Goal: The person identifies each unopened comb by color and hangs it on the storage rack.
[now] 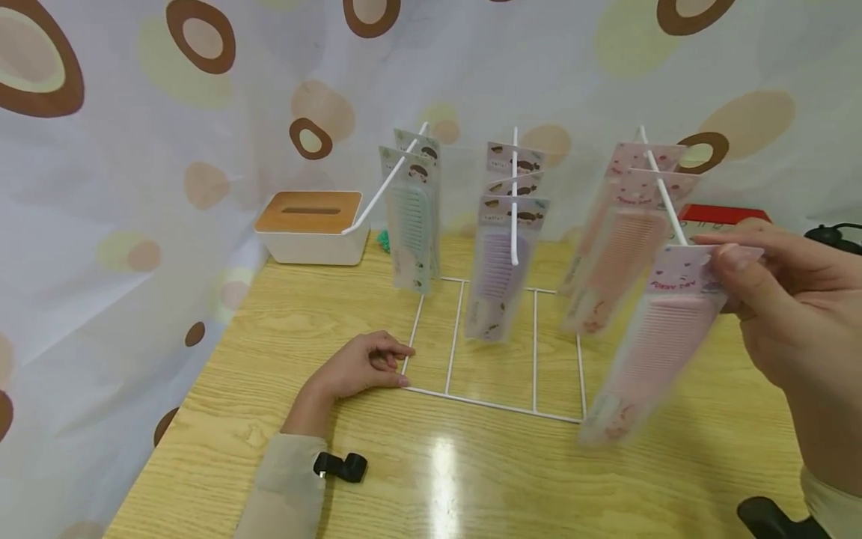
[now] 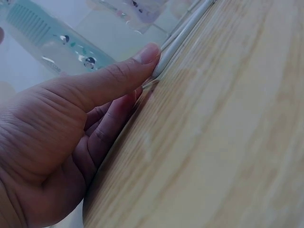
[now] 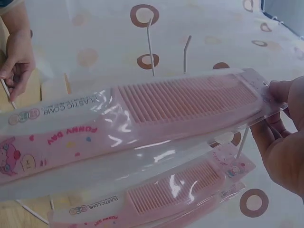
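- Your right hand [image 1: 795, 314] pinches the pink comb pack [image 1: 656, 337] by its card top, at 3 o'clock, at the tip of the right hook [image 1: 663, 195].
- Keep the pack's hole in line with the hook; slide slowly.
- Your left hand [image 1: 360, 367], fingers loosely bent and holding nothing, presses the rack base [image 1: 491, 404] on the counter [image 1: 471, 471] at 7 o'clock.

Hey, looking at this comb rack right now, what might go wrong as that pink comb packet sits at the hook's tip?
1. The right hand only pinches the header card of the pink comb packet at the tip of the right hook; it hangs tilted and could slip off.
2. The left hand merely presses the wire rack base at one corner, so a tug might tip the rack.
3. The swinging packet could knock the other pink packets behind it.
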`<state>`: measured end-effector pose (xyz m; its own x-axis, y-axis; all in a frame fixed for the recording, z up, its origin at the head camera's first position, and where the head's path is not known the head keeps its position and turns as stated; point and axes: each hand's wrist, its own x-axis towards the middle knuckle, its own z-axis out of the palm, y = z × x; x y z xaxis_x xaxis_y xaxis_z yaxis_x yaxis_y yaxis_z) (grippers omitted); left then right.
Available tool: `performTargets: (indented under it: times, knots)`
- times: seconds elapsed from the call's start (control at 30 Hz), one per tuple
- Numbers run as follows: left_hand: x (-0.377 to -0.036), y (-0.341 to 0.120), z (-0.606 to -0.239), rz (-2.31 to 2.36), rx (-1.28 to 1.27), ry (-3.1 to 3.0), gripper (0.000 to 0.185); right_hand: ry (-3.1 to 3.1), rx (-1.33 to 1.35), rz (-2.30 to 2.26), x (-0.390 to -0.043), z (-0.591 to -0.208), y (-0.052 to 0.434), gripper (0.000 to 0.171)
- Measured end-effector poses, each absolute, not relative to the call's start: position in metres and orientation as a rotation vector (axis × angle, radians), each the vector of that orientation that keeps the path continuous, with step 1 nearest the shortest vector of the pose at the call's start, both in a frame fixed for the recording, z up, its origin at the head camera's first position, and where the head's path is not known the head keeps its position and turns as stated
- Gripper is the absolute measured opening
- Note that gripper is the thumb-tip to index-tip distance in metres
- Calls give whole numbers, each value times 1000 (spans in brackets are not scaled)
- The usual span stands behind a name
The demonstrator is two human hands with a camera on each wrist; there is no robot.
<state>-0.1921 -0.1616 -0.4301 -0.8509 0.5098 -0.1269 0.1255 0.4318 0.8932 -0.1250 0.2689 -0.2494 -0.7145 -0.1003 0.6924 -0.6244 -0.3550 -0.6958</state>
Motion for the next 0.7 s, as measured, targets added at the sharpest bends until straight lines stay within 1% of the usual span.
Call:
performTargets:
  times: [0.2, 0.37, 0.47, 0.7]
  knots:
    - [-191, -166, -426, 1390, 548, 2316, 45, -1556, 902, 2111, -129, -244, 260, 22]
    - [-189, -169, -425, 1393, 533, 2316, 45, -1705, 767, 2056, -140, -245, 259, 23]
    - [-188, -170, -426, 1391, 525, 2315, 45, -1785, 682, 1987, -147, -246, 259, 24]
    - [-187, -168, -427, 1388, 530, 2325, 45, -1889, 622, 1796, -159, -248, 261, 24]
